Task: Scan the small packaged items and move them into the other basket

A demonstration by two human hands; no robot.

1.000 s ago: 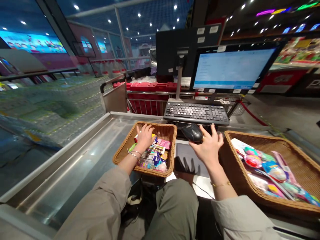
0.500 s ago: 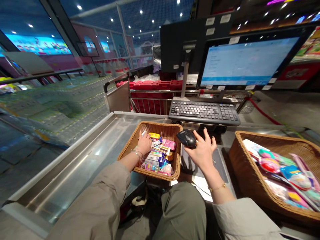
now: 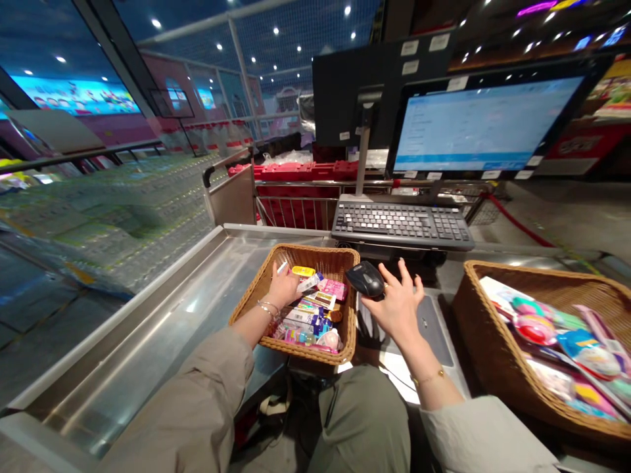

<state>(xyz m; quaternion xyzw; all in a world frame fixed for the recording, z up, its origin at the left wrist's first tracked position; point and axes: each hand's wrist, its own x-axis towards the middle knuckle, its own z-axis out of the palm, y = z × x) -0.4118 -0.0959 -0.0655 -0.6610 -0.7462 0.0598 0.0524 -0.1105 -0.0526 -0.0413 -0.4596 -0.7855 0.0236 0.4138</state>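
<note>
My left hand [image 3: 284, 289] is inside a brown wicker basket [image 3: 246, 293], its fingers closed on a small white-and-blue packet [image 3: 309, 283]. Under and beside it lie a yellow pack [image 3: 303, 270], a pink pack [image 3: 332, 289], and several small packaged goods with barcodes. Just right of the basket, my right hand [image 3: 398, 303] grips a black barcode scanner [image 3: 365, 279] between thumb and fingers, some fingers raised. The scanner's head points left, over the basket's right rim. Part of its handle is hidden by the hand.
A larger wicker basket [image 3: 486, 348] with toys and packets stands at the right. Behind the hands are a black keyboard [image 3: 401, 222] and a lit monitor [image 3: 488, 125]. The metal counter [image 3: 162, 341] has a raised edge on the left. A shopping cart [image 3: 296, 205] stands beyond.
The white-and-blue packet has tilted up in my left hand, toward the scanner. My right hand keeps hold of the scanner, nearly in place. The view has shifted slightly.
</note>
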